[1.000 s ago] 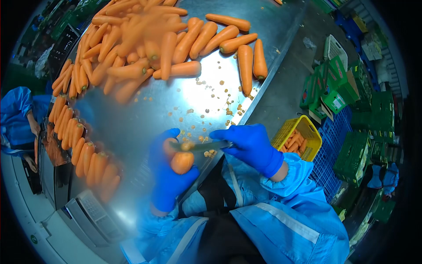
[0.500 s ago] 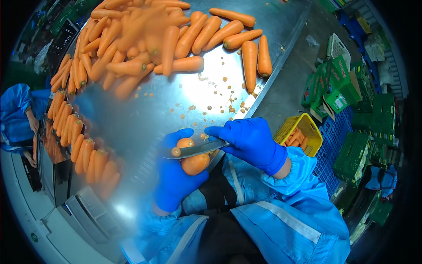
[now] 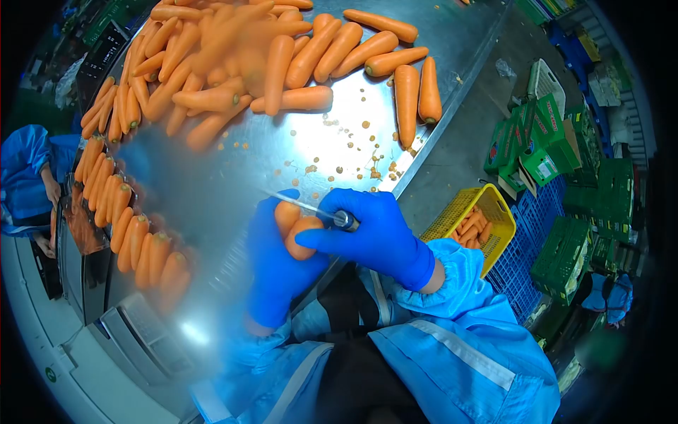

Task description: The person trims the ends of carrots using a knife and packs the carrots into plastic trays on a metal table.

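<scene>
Seemingly mid-cut, my blue-gloved left hand clasps two orange carrots near the metal tabletop, my blue-gloved right hand grips a dark-handled knife, and careful blade control seems needed.

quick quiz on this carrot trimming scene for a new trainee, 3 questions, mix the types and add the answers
1. Which hand grips the metal-bladed knife?
2. True or false: the left blue-gloved hand holds orange carrots.
3. What is inside the yellow plastic crate? a) potatoes b) more carrots c) knives

Key: 1. the right blue-gloved hand; 2. true; 3. b
</scene>
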